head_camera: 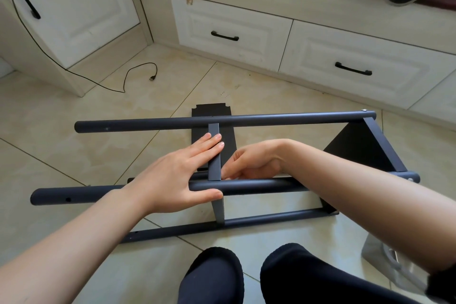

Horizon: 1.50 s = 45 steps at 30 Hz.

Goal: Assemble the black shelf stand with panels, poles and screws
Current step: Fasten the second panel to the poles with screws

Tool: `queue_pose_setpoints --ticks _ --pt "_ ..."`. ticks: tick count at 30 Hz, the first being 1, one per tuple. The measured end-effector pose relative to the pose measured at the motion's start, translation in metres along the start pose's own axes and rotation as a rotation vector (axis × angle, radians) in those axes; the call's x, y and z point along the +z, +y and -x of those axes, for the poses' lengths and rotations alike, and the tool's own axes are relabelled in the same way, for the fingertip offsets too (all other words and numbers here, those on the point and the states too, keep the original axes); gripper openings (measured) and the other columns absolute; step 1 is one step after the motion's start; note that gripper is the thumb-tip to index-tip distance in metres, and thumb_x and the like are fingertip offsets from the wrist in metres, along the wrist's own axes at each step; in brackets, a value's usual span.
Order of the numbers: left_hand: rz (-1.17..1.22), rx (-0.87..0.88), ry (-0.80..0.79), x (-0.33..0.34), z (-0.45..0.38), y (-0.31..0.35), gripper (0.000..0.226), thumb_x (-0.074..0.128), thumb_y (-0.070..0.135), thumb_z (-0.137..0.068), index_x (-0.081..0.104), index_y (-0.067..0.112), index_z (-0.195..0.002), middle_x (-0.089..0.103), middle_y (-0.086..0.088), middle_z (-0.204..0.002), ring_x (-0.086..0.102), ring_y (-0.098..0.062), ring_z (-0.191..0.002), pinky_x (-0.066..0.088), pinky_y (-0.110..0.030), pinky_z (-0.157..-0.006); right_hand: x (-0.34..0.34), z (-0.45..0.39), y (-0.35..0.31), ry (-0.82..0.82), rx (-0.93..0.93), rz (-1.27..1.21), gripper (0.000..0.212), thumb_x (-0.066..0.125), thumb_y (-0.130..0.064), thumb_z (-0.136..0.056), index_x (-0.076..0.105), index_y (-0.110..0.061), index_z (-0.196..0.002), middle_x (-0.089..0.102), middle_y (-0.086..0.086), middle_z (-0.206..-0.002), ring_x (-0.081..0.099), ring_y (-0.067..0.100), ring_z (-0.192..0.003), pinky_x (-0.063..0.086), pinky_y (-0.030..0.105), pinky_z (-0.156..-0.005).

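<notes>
Behind middle panel (214,155), right hand (254,163) fingertips hidden.

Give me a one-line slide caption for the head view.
Left hand steadies the near pole while right hand works at the middle panel of the half-built shelf stand.

The single head-worn camera looked forward and steeply down, close above the tiled floor (246,86), facing the drawers (345,57).
</notes>
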<state>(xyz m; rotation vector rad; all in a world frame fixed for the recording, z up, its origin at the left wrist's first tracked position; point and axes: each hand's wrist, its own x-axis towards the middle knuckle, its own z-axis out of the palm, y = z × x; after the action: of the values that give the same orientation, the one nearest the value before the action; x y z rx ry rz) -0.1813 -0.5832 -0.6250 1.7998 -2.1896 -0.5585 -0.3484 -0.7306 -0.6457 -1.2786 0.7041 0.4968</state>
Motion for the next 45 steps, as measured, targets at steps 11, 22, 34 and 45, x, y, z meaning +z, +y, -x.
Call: queue_pose_setpoints --ticks 11,22,34,45 --pt "0.002 -0.004 -0.018 -0.0011 0.0003 0.0008 0.097 0.042 0.081 -0.076 0.014 0.038 -0.158 0.0 0.033 -0.161 -0.009 0.017 -0.144 0.012 -0.013 -0.115 0.0044 -0.0007 -0.0039 0.012 0.063 0.007 0.023 0.052 -0.023 -0.102 0.066 -0.01 -0.089 0.07 -0.001 -0.072 0.065 0.01 -0.065 0.054 0.027 -0.067" --pt "-0.001 -0.004 -0.012 -0.0009 -0.0005 0.0002 0.097 0.044 0.081 -0.075 0.016 0.038 -0.158 0.001 0.033 -0.161 -0.008 0.017 -0.144 0.014 -0.014 -0.115 0.0039 -0.0027 -0.0007 0.026 0.087 -0.015 0.022 0.053 -0.019 -0.1 0.066 -0.01 -0.084 0.067 0.003 -0.071 0.061 0.014 -0.07 0.052 0.03 -0.073" --pt "0.0 -0.003 -0.006 0.0002 -0.0003 -0.001 0.096 0.045 0.079 -0.077 0.016 0.038 -0.158 0.002 0.033 -0.161 -0.006 0.016 -0.146 0.016 -0.018 -0.117 0.0077 -0.0052 -0.0032 0.079 0.062 0.059 0.022 0.052 -0.016 -0.1 0.063 -0.008 -0.083 0.066 0.001 -0.067 0.061 0.013 -0.064 0.052 0.03 -0.069" --pt "0.014 -0.005 -0.006 0.0006 0.0001 -0.0019 0.095 0.047 0.079 -0.077 0.017 0.038 -0.157 0.002 0.033 -0.161 -0.005 0.015 -0.146 0.016 -0.019 -0.118 0.0091 -0.0027 -0.004 0.038 0.04 0.067 0.019 0.047 -0.014 -0.101 0.061 -0.007 -0.09 0.06 0.008 -0.08 0.058 0.016 -0.07 0.051 0.03 -0.07"
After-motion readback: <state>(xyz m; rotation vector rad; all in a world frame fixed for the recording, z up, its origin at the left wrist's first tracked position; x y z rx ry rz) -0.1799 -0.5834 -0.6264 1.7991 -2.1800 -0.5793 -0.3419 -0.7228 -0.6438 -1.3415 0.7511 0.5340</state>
